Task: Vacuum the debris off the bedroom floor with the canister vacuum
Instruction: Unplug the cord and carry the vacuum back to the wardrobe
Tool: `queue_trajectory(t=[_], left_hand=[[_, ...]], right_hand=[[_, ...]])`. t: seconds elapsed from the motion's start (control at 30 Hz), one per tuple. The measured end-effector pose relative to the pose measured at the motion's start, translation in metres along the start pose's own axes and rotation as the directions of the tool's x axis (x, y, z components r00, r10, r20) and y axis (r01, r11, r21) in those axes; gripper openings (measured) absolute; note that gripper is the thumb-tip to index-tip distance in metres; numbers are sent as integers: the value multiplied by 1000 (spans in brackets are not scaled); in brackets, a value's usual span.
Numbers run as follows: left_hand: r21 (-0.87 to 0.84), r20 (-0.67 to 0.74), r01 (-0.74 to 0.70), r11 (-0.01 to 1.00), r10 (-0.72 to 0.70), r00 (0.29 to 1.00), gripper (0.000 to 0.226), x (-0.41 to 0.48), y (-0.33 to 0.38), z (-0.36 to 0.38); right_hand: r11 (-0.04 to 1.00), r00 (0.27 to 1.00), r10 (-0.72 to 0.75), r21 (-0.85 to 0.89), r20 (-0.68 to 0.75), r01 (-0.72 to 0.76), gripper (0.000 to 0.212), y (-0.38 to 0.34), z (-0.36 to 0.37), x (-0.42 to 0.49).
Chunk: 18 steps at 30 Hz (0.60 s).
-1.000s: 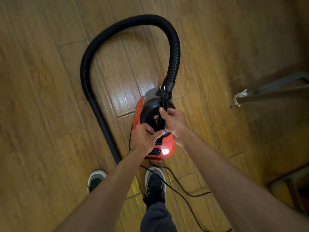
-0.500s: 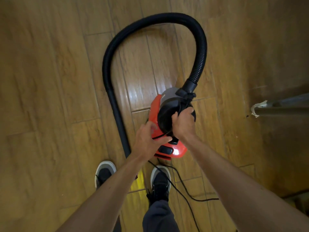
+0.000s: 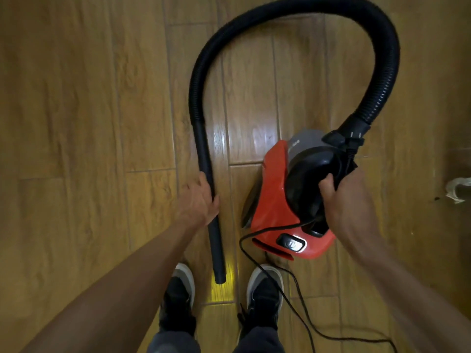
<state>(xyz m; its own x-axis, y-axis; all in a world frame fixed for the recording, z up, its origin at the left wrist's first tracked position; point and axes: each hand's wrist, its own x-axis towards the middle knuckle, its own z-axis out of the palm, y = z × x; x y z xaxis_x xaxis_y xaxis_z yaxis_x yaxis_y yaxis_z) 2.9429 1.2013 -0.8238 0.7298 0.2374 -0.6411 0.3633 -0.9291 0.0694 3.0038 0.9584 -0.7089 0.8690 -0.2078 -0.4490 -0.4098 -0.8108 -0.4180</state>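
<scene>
- Left hand (image 3: pixel 201 200): fingers are wrapped round the black rigid suction tube (image 3: pixel 215 238), about midway along its length.
- Governing relation: the tube's long axis runs far to near, leaning slightly rightward toward the near end. Its open mouth lies nearer than the fingers, between the left shoe (image 3: pixel 178 289) and the right shoe (image 3: pixel 265 289). Whether the mouth touches the floor cannot be determined.
- Right hand (image 3: pixel 341 197): clenched on the black carry handle (image 3: pixel 311 164) of the red canister vacuum (image 3: pixel 275 200), which sits right of the tube and apart from it.
- Hose (image 3: pixel 387 62): ribbed and black, arching from the canister's far end over to the left and down into the tube.
- Power switch (image 3: pixel 291 243): on the canister's near face, untouched.
- Power cord (image 3: pixel 241 244): loops out from the canister, crosses beside the right shoe and trails off near right.
- Wooden plank floor (image 3: pixel 76 123): no debris can be made out.
- A white-wrapped object (image 3: pixel 458 189) shows at the right edge; it cannot be identified.
- Assessment: the left hand alone steers the mouth, which probably needs redirecting away from the feet. The cord by the right shoe is the likely snag.
</scene>
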Motion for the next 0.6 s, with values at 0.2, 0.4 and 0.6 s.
queue_trajectory(t=[0.2,0.4,0.6], left_hand=[[-195,27,217,957,-216,976,59,55,3,24],[-395,-28,200,896,-230,973,56,60,5,27],[-628,-87,30,778,-108,990,56,22,6,-24]], right_hand=[[998,999,-42,42,-23,43,23,6,3,5],[978,997,-61,205,52,49,24,9,1,5],[874,989,-29,484,146,-46,6,2,-13,-4]])
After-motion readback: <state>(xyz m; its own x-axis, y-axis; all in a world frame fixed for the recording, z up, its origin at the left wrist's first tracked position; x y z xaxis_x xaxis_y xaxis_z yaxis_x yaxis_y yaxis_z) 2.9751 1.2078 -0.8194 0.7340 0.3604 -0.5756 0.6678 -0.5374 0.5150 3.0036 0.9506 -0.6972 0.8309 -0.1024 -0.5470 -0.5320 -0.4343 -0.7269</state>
